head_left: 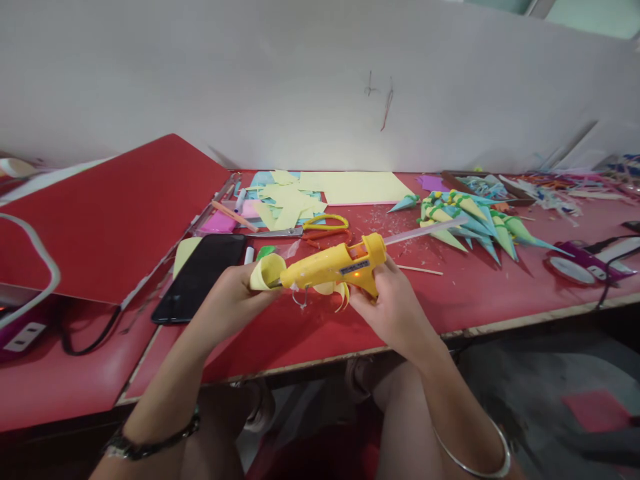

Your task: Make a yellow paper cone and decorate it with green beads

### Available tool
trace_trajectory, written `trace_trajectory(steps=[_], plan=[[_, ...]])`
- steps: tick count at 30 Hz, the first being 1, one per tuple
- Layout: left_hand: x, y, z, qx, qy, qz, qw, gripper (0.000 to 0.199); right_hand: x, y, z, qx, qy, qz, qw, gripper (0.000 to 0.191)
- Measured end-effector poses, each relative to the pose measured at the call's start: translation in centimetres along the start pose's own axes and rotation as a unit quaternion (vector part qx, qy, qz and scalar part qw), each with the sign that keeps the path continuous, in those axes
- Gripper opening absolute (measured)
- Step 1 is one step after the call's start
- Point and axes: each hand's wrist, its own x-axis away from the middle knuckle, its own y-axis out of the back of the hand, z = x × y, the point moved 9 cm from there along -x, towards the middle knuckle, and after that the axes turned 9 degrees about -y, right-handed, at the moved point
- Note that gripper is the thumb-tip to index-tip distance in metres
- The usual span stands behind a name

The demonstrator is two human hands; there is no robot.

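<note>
My right hand (393, 300) grips the handle of a yellow hot glue gun (325, 265), its small orange light lit. A clear glue stick (425, 231) juts out of the gun's back end. Between the fingers of my left hand (237, 293) is a pale yellow paper cone (267, 272), its wide mouth turned toward the gun. The nozzle tip reaches into that mouth; whether it touches the paper inside I cannot tell. Curled strips of yellow paper (343, 293) show below the gun, partly hidden by it.
Scissors (320, 230) and cut yellow paper (287, 200) lie behind the gun. A black phone (205, 273) rests left of my left hand. Finished-looking paper cones (470, 217) are heaped at the right. A red board (115, 220) leans at the left, and a purple power strip (590, 263) sits far right.
</note>
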Motion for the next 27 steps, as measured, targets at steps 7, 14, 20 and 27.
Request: trace_trajectory(steps=[7,14,20,27], plan=[[0.1,-0.2,0.2,0.005,0.002,0.018,1.0,0.024,-0.1,0.1,-0.6,0.036,-0.009,-0.01,0.999,0.035],[0.1,-0.3,0.4,0.001,0.013,0.015,1.0,0.024,-0.2,1.3,-0.9,0.071,-0.015,-0.093,0.993,0.031],[0.1,-0.2,0.7,-0.038,0.023,0.02,0.999,0.025,-0.8,2.9,-3.1,0.098,-0.051,-0.167,0.98,0.032],[-0.4,-0.6,1.2,-0.206,-0.012,0.033,0.978,0.02,-2.1,1.3,-8.5,0.125,-0.114,-0.097,0.981,0.028]])
